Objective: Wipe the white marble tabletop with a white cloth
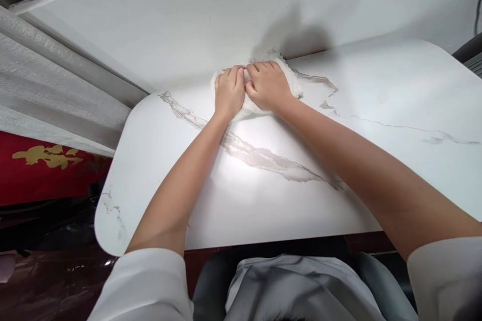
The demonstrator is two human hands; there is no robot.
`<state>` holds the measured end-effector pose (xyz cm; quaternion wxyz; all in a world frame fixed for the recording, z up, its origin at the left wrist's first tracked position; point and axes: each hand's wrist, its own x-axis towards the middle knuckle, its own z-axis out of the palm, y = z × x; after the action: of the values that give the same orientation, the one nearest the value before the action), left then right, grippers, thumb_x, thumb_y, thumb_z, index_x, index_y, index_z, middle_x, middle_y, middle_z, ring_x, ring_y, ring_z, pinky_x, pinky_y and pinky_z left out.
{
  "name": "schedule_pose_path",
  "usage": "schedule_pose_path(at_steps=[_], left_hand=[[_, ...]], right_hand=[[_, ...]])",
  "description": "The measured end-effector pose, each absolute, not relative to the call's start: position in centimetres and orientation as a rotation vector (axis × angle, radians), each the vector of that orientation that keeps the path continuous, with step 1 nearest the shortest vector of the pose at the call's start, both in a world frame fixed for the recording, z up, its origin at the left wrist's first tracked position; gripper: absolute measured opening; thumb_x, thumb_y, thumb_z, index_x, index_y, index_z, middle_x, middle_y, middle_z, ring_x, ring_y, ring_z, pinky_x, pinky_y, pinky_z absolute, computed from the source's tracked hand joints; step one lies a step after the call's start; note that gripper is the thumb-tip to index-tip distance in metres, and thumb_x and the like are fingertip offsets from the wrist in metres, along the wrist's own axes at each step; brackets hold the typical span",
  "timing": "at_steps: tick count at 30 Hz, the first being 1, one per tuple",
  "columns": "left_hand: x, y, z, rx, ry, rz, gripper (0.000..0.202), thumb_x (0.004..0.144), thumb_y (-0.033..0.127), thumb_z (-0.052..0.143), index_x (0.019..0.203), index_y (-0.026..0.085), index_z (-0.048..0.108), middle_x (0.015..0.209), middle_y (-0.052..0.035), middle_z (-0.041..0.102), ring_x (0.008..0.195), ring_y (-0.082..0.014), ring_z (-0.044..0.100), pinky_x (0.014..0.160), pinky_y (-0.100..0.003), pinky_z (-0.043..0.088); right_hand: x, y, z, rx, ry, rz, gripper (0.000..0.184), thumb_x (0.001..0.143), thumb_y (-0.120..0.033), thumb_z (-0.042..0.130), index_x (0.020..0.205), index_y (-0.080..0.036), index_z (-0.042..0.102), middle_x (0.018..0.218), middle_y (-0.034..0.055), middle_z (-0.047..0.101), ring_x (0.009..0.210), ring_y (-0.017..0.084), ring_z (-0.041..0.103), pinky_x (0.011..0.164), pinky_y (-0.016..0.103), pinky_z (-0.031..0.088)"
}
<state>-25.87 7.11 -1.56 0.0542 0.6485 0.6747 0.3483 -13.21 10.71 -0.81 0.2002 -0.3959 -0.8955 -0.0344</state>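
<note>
A white fluffy cloth lies at the far edge of a white marble-patterned table, against the wall. Both of my arms reach forward over the table. My left hand presses down on the left part of the cloth with its fingers curled over it. Beside it and touching it, my right hand covers the middle of the cloth, its fingers bent onto the fabric. Most of the cloth is hidden beneath the two hands; only its edges show.
A pale wall rises right behind the table. To the left hangs a grey-white curtain, with a red panel bearing gold figures below it. A dark shiny floor lies at lower left. The table's rounded corner is near my left elbow.
</note>
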Motion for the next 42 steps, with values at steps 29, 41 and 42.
schedule_pose_path(at_steps=[29,41,42], left_hand=[[-21.2,-11.4,-0.1,1.988,2.196,0.775,0.04,0.104,0.032,0.024,0.132,0.021,0.05,0.141,-0.0101,0.056,0.137,-0.0222,0.045,0.123,-0.05,0.021],[-22.1,-20.1,0.0,1.93,2.252,0.7,0.043,0.103,0.036,0.024,0.137,0.02,0.045,0.144,-0.0124,0.054,0.141,-0.0251,0.042,0.123,-0.055,0.021],[-22.5,-20.1,0.1,1.924,2.252,0.696,0.043,0.103,0.035,0.024,0.137,0.02,0.045,0.144,-0.0117,0.054,0.141,-0.025,0.042,0.123,-0.055,0.021]], right_hand=[[-8.3,-5.7,-0.6,-0.903,-2.603,-0.002,0.054,0.098,-0.026,0.035,0.142,0.002,0.048,0.141,0.0248,0.049,0.132,0.035,0.043,0.116,0.052,0.024],[-8.2,-12.5,-0.1,-0.7,-2.593,0.112,0.052,0.099,-0.028,0.037,0.14,0.001,0.05,0.14,0.025,0.051,0.134,0.035,0.043,0.118,0.055,0.027],[-8.4,-12.2,0.1,-0.692,-2.609,0.135,0.052,0.099,-0.028,0.037,0.141,0.0,0.05,0.14,0.0244,0.051,0.134,0.034,0.043,0.118,0.055,0.027]])
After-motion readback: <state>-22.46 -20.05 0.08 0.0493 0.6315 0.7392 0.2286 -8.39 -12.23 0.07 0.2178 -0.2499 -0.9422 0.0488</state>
